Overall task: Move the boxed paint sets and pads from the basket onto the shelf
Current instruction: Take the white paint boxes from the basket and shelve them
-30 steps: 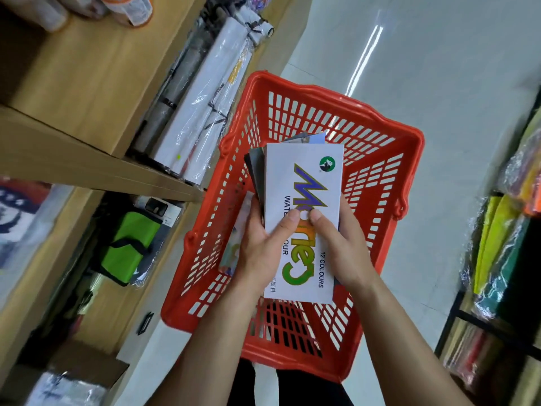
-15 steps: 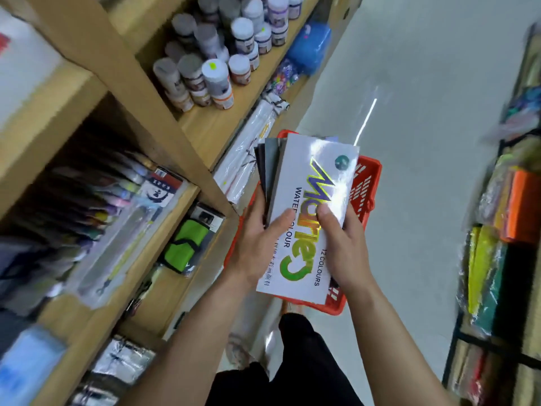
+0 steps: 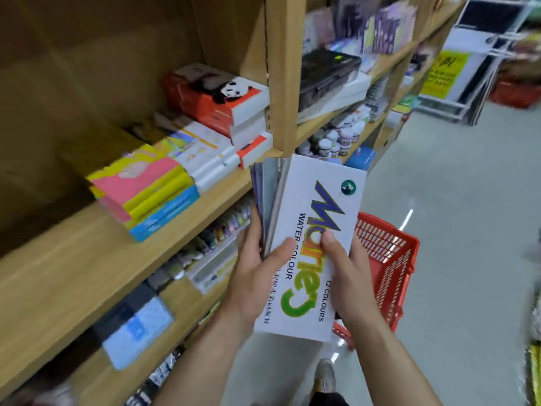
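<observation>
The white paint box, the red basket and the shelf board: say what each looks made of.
White paint box: glossy coated card, apparently; flat printed face with an iridescent logo and crisp edges.
Red basket: moulded plastic, semi-gloss, going by its uniform colour and slotted lattice walls.
Shelf board: light wood or wood-look laminate, matt; faint grain, blurred, so uncertain.

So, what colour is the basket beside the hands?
The basket is red plastic with a slotted mesh wall, seen in the head view.

White flat cardboard paint box (image 3: 310, 247): "Marie's" in purple-to-green letters. Also "WATER COLOUR" and "12 COLOURS". Yellow hanging sign (image 3: 442, 74): print unreadable.
</observation>
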`<state>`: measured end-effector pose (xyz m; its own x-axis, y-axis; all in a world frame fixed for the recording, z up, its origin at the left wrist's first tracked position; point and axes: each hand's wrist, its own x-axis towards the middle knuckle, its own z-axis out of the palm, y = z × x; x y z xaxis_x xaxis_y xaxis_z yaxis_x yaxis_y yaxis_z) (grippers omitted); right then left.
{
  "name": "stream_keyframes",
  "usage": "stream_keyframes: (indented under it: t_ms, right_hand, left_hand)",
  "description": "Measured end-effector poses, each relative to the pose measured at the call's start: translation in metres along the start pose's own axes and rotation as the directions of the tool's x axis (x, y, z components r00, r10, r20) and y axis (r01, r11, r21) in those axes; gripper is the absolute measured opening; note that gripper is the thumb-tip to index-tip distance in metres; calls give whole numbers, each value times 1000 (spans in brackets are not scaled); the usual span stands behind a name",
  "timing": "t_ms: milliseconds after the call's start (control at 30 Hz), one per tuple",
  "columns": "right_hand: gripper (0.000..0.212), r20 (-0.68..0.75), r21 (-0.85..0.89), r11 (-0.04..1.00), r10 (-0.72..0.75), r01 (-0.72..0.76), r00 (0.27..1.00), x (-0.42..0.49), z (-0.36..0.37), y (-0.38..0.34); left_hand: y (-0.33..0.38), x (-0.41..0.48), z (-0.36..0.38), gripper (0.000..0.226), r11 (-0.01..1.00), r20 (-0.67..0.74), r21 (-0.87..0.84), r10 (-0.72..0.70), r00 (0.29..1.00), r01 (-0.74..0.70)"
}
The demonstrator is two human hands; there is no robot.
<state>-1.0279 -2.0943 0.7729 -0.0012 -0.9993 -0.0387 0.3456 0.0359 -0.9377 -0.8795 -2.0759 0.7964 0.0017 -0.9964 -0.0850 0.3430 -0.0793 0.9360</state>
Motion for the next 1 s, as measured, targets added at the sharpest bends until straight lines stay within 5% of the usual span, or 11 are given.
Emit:
stream_keyframes:
  t_ms: [333, 533, 733, 867, 1000]
  right_hand:
    - [44, 437, -32, 999, 13, 1, 899, -21, 150, -7]
    - [39, 655, -155, 988, 121, -25, 746, -29, 250, 14]
    - [37, 636, -352, 931, 316, -100, 704, -22, 327, 41]
    - [42, 553, -572, 811, 491, -122, 673, -7, 354, 41]
    - [24, 587, -581, 797, 552, -167, 593, 0, 351, 40]
  left_hand:
    - [92, -88, -87, 60, 969, -360, 46, 242, 901, -242]
    - [120, -126, -151, 48, 953, -613, 91, 282, 738, -288]
    - [136, -121, -221, 19, 986, -770, 50, 141, 622, -162]
    - [139, -119, -247, 9, 995, -737, -20, 52, 674, -98]
    - [139, -121, -255, 25, 995, -708, -92, -34, 705, -45]
